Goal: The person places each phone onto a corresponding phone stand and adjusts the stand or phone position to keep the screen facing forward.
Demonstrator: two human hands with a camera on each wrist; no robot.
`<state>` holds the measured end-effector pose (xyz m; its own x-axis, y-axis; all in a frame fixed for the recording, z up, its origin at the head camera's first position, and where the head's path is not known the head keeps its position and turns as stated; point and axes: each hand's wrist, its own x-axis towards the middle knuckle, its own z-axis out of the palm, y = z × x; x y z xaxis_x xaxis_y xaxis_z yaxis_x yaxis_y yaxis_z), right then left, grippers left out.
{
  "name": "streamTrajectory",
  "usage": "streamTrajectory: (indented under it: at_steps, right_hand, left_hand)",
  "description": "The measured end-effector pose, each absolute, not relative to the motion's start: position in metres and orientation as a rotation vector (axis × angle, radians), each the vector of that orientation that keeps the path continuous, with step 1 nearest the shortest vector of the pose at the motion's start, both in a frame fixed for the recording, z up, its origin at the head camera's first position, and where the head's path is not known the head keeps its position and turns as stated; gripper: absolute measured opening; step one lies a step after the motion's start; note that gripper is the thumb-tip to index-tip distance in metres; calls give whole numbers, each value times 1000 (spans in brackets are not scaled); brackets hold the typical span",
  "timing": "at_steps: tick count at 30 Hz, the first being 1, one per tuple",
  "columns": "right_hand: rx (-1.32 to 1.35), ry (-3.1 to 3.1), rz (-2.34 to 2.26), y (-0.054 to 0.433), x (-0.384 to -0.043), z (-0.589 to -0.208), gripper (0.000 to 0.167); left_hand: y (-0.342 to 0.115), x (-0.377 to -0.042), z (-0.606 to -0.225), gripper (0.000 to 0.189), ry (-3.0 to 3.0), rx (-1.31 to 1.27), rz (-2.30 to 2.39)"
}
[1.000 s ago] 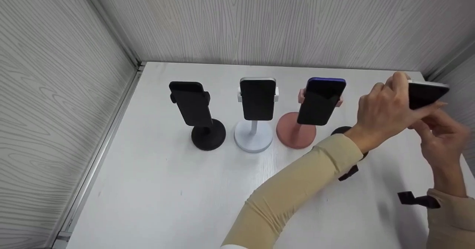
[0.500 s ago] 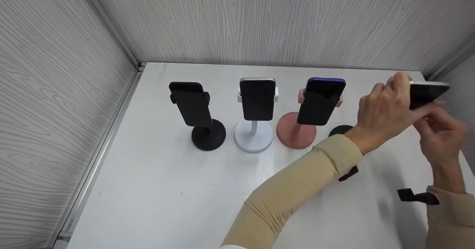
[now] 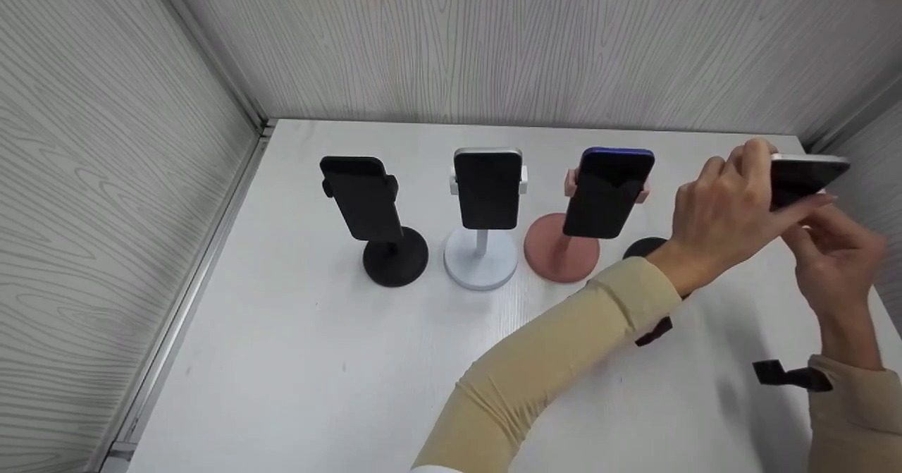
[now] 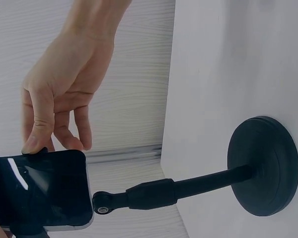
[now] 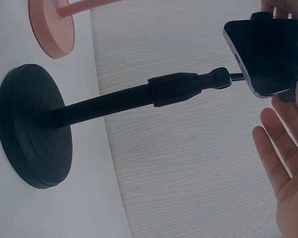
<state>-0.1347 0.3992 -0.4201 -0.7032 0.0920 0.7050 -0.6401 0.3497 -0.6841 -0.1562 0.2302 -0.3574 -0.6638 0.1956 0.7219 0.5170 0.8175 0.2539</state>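
In the head view a smartphone [image 3: 807, 177] with a silver edge and dark screen is raised at the right, atop a black phone stand [image 4: 151, 194]. My left hand [image 3: 726, 209] grips the phone's left edge, fingers behind, thumb along its lower side. Opposite it, my right hand [image 3: 838, 258] pinches a black clamp tab [image 5: 288, 95] at the phone's other edge with thumb and forefinger; its remaining fingers spread loosely. The stand's round base [image 5: 35, 126] rests on the table, partly hidden by my left wrist in the head view.
Three more stands hold phones in a row: a black stand [image 3: 396, 261], a white stand [image 3: 480, 265] and a pink stand [image 3: 562, 251], just left of my left forearm. Wood-grain panels [image 3: 451, 43] enclose the white table [image 3: 338, 367] at the back and sides.
Both hands and the phone stay almost in place, with only a slight shift left in the head view. The right hand's fingers have moved slightly at the phone's edge.
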Motion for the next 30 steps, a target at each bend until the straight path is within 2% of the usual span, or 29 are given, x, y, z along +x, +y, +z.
streamTrajectory:
  at_steps: [6, 13, 23, 30]
  right_hand:
    - [431, -1995, 1401, 404, -127, -424, 25]
    - [379, -2085, 1327, 402, -115, -434, 23]
    - [344, -2172, 1208, 394, -94, -452, 28]
    - [390, -2137, 1157, 380, -85, -463, 24]
  left_hand:
    - [217, -149, -359, 74, -2257, -602, -655]
    - [192, -145, -364, 79, -2211, -633, -678]
    - [155, -130, -378, 73, -2086, -705, -638]
    - [123, -124, -392, 65, -2026, -795, -588]
